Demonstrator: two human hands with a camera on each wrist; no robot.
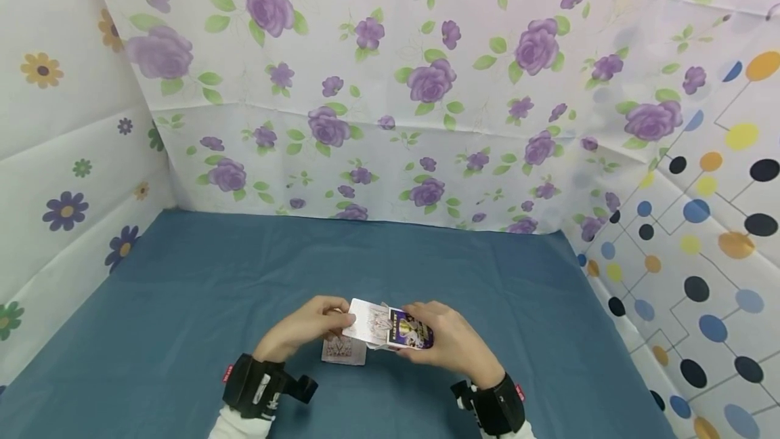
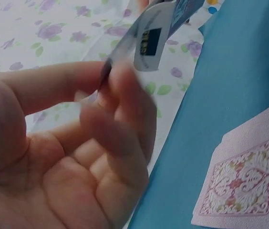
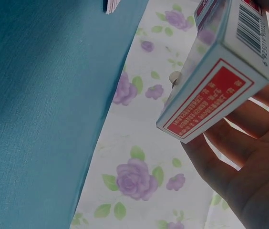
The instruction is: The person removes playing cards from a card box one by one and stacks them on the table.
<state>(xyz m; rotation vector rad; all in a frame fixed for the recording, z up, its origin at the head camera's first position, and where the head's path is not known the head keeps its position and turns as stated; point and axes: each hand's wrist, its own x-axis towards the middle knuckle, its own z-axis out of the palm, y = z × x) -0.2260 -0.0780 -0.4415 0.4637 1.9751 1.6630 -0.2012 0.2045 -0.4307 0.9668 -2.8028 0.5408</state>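
My right hand (image 1: 453,339) grips a playing-card box (image 1: 411,330) with a dark, colourful printed front. In the right wrist view the box's end (image 3: 208,102) carries a red label, with a barcode on its side. From the box's left end sticks out a white-bordered playing card (image 1: 365,320), and its outer edge is pinched by my left hand (image 1: 312,325). Whether one card or several are pinched, I cannot tell. Below the left hand a pile of playing cards (image 1: 344,352) lies face down on the cloth, its patterned red back (image 2: 242,179) plain in the left wrist view.
A blue cloth (image 1: 244,263) covers the table. Behind it hangs a white sheet with purple flowers (image 1: 426,80). Patterned sheets also line the left side (image 1: 67,148) and right side (image 1: 719,276). Black wrist straps (image 1: 254,385) with cameras sit on both wrists.
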